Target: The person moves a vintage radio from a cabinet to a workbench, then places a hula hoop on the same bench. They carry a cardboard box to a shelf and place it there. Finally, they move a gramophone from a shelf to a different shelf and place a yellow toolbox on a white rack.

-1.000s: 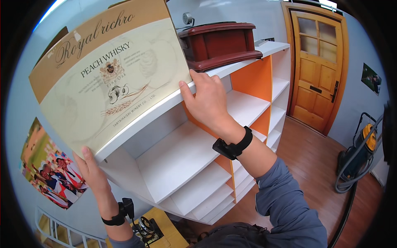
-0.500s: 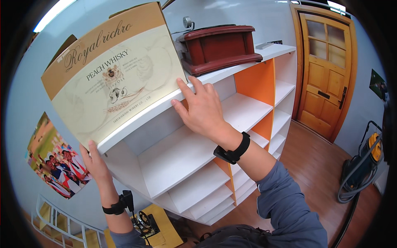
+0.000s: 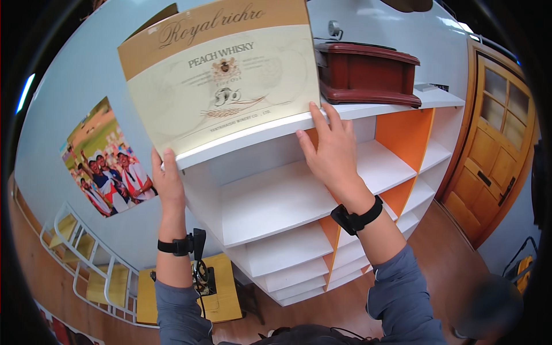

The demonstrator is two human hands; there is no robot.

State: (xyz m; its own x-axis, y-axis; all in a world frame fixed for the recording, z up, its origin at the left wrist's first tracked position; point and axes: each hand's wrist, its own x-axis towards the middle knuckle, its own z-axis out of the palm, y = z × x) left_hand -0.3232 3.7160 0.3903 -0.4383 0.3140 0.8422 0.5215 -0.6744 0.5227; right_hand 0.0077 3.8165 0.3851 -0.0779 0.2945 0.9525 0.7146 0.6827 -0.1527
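A large cream cardboard box (image 3: 224, 86) with a tan upper band stands on top of the white shelf unit (image 3: 264, 133), its front face along the shelf's front edge. My left hand (image 3: 169, 184) is at the box's lower left corner, fingers stretched upward, thumb and forefinger a little apart. At the lower right corner, my right hand (image 3: 334, 150) is open. Its fingertips touch the box's bottom edge and its thumb lies near the shelf's rim. Each wrist wears a black strap. The box's back and underside are hidden.
Right of the box, a dark red wooden case (image 3: 371, 75) shares the shelf top. An orange divider (image 3: 405, 132) splits the compartments. A small yellow table (image 3: 227, 287) and a white metal rack (image 3: 109, 282) stand lower left. The wooden door (image 3: 489, 149) is at right.
My view has swung left, so the box, shelf and both hands appear farther right. The box looks more level in view. Both hands have stayed at its lower corners.
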